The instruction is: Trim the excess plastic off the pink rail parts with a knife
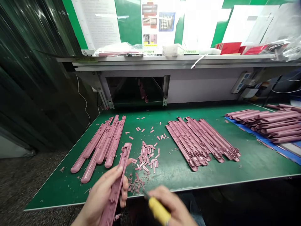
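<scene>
My left hand (101,194) grips a long pink moulded plastic bar (117,185), which runs upward from the bottom of the view and is tilted away from me. My right hand (172,204) is closed around a yellow-handled trimming tool (159,211), with its thin tip near the bar's lower part. Pink plastic offcuts (145,160) lie scattered just beyond the tool, on the green-topped workbench (256,166). To the left, several finished-looking pink bars (101,147) lie side by side. A larger row of pink bars (199,141) lies further right.
At the right, more pink bars (275,124) are piled on a blue mat (256,133). A metal shelf (176,59) with papers and plastic bags runs along the back, above a dark opening (135,91). A dark green curtain (30,72) hangs at the left.
</scene>
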